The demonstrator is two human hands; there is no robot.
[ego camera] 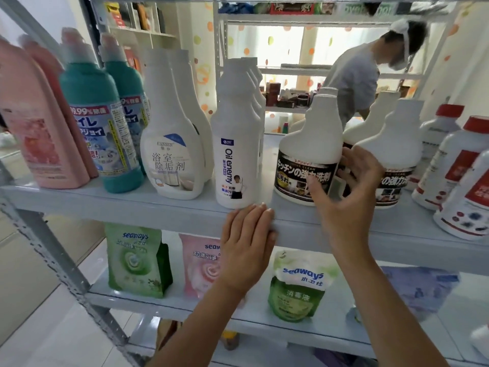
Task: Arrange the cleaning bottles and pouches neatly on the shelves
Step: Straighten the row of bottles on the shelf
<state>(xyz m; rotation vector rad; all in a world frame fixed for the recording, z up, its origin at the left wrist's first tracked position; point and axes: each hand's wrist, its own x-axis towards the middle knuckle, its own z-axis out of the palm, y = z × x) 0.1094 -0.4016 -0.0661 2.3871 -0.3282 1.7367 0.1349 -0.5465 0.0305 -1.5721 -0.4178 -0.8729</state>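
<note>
Black-labelled bottle (pixel 308 144) stands upright inside the right grip (pixel 346 194).

- pink pouch (pixel 197 260): right side hidden behind the left hand (pixel 247 245).
- black-label bottle (pixel 307 144): label partly covered by the right hand (pixel 346 192).
- rightmost bottle (pixel 468 207): cut off by the right edge.
- pink bottle (pixel 39 133): label blurred.

Bottles (pixel 235 144) on upper shelf (pixel 158 205), pouches (pixel 137 260) on shelf below (pixel 185 308)
</note>
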